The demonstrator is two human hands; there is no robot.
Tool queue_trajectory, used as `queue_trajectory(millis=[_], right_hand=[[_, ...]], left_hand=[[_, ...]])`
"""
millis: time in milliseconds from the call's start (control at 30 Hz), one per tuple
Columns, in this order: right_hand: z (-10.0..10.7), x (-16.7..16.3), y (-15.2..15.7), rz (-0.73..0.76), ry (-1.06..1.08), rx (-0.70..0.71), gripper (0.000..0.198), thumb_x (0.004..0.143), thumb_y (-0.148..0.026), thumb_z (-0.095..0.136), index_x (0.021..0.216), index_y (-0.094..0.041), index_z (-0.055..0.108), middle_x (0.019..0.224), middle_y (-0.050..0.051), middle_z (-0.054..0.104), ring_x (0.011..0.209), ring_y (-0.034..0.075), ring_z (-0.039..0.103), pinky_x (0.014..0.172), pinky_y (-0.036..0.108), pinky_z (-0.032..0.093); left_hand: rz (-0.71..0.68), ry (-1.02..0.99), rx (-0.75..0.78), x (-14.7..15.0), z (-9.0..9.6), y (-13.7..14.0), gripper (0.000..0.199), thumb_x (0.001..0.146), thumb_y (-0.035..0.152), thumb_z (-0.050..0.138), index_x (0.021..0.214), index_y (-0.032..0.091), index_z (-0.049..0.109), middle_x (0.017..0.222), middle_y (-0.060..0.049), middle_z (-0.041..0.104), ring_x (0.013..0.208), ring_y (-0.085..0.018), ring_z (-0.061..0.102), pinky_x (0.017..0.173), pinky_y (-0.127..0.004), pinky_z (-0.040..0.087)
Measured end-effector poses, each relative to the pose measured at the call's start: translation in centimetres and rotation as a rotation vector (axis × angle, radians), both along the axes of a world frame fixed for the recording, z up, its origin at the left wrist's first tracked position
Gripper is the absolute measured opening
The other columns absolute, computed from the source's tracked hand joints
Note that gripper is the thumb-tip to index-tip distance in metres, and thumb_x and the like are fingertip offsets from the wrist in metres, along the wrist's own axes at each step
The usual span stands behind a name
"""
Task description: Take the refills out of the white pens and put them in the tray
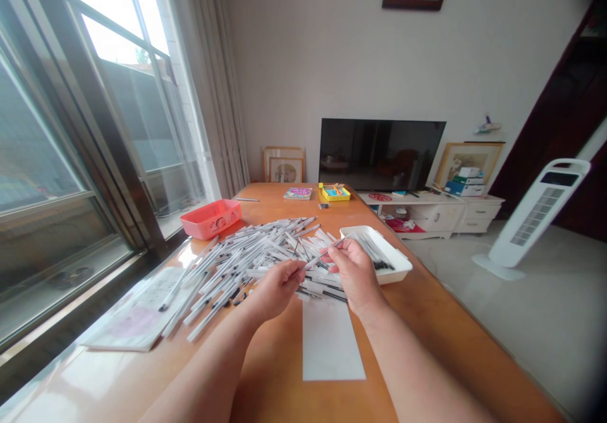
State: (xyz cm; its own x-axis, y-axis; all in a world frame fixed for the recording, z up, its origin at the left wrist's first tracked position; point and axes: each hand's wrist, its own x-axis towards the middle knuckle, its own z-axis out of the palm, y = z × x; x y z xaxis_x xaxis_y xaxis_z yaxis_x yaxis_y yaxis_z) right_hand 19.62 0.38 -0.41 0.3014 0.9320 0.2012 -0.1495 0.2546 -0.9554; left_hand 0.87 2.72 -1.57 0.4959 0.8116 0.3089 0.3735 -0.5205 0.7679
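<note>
Between my two hands, just above the pile, a slim pen (313, 262) is held slantwise. My left hand (279, 287) is closed on its lower end, and my right hand (351, 270) pinches it nearer the upper end. A large heap of white pen barrels (256, 249), many with black ends, spreads over the table beyond and left of my hands. Right behind my right hand stands a white plastic basket (398, 260) holding thin dark-tipped sticks, perhaps refills. A blank white sheet of paper (331, 344) lies below my hands.
A red basket (202, 226) stands left of the heap. A booklet (137, 315) lies at the left edge, partly under pens. Farther back on the wooden table (279, 360) are a colourful book (298, 193) and a yellow box (335, 195).
</note>
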Motion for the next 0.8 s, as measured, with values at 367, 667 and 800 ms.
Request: queue_trajectory(millis=[367, 667, 800], right_hand=[[0.41, -0.21, -0.34, 0.027, 0.015, -0.078, 0.028, 0.074, -0.042, 0.071, 0.086, -0.019, 0.061, 0.09, 0.007, 0.075, 0.082, 0.022, 0.069, 0.062, 0.028, 0.046], [-0.25, -0.44, -0.26, 0.105, -0.101, -0.124, 0.03, 0.078, -0.045, 0.069, 0.092, -0.019, 0.064, 0.082, 0.006, 0.074, 0.083, 0.024, 0.071, 0.063, 0.029, 0.048], [-0.5, 0.06, 0.08, 0.086, -0.097, -0.128, 0.029, 0.08, -0.043, 0.066, 0.094, -0.019, 0.065, 0.088, 0.008, 0.076, 0.085, 0.025, 0.072, 0.064, 0.03, 0.049]], left_hand=[[-0.066, -0.051, -0.134, -0.01, -0.19, -0.23, 0.028, 0.093, 0.041, 0.05, 0.097, 0.019, 0.068, 0.083, -0.004, 0.067, 0.071, -0.016, 0.056, 0.069, -0.027, 0.046], [-0.069, -0.049, -0.158, -0.33, -0.39, 0.2, 0.028, 0.095, 0.041, 0.049, 0.095, 0.019, 0.067, 0.083, -0.003, 0.067, 0.072, -0.015, 0.055, 0.071, -0.027, 0.045], [-0.031, -0.078, -0.213, -0.52, 0.01, 0.26, 0.03, 0.093, 0.044, 0.052, 0.098, 0.019, 0.068, 0.086, -0.004, 0.069, 0.071, -0.016, 0.055, 0.069, -0.027, 0.046]])
